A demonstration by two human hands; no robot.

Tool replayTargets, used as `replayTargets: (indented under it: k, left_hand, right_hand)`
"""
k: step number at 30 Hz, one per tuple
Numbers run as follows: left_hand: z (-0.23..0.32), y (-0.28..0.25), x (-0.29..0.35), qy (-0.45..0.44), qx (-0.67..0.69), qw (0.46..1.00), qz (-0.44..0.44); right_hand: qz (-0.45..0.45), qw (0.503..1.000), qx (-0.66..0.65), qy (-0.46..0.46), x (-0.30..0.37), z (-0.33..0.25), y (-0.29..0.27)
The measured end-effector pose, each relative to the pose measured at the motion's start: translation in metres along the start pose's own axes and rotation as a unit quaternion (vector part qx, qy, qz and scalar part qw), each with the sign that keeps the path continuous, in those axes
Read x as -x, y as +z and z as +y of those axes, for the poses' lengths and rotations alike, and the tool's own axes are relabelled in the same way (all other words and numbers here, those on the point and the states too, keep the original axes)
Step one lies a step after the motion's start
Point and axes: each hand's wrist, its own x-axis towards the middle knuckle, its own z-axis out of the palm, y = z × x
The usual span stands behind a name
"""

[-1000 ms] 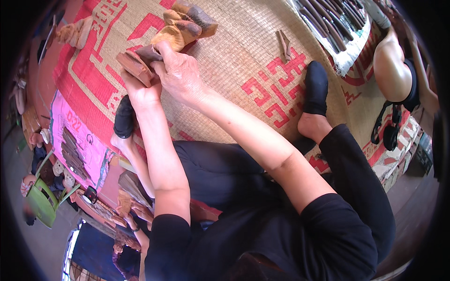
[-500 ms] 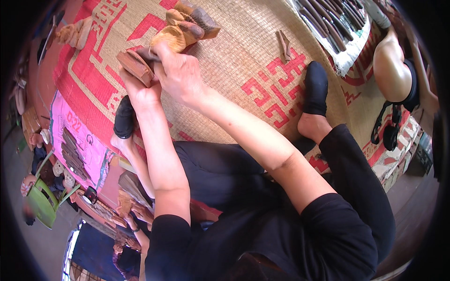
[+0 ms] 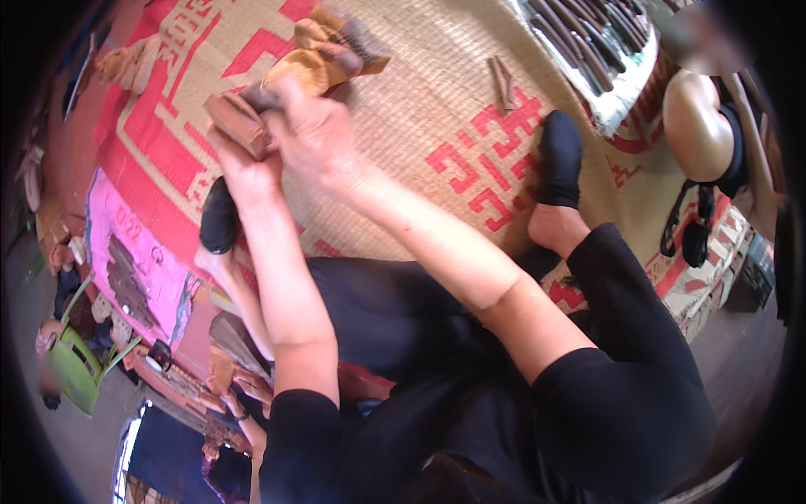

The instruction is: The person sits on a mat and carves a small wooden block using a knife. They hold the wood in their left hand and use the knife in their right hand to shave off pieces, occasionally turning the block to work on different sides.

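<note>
So your left hand [image 3: 254,175] is curled palm-up around a reddish-brown wooden block [image 3: 238,124], over the red-and-tan mat [image 3: 403,109]. Your right hand [image 3: 317,134] is bunched up right beside it, kinda blurry, so can't tell what it's pinching; some yellowish-brown carved wood [image 3: 340,57] sits just past both.

Brown wooden block [image 3: 238,123] | angular, flat-faced | lying slantwise | held at the hands [image 3: 252,172]
</note>
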Motion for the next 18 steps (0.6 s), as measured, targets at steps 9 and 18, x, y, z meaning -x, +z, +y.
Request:
replayTargets:
  k: [9,18]
  left_hand:
    - [0.0,-0.03,-0.02,-0.072,0.059,0.996,0.004]
    - [-0.001,-0.016,-0.014,-0.078,0.128,0.989,-0.012]
  right_hand:
    - [-0.056,0.992,0.107,-0.031,0.022,0.02,-0.011]
    - [0.005,0.979,0.185,-0.079,-0.004,0.006,-0.002]
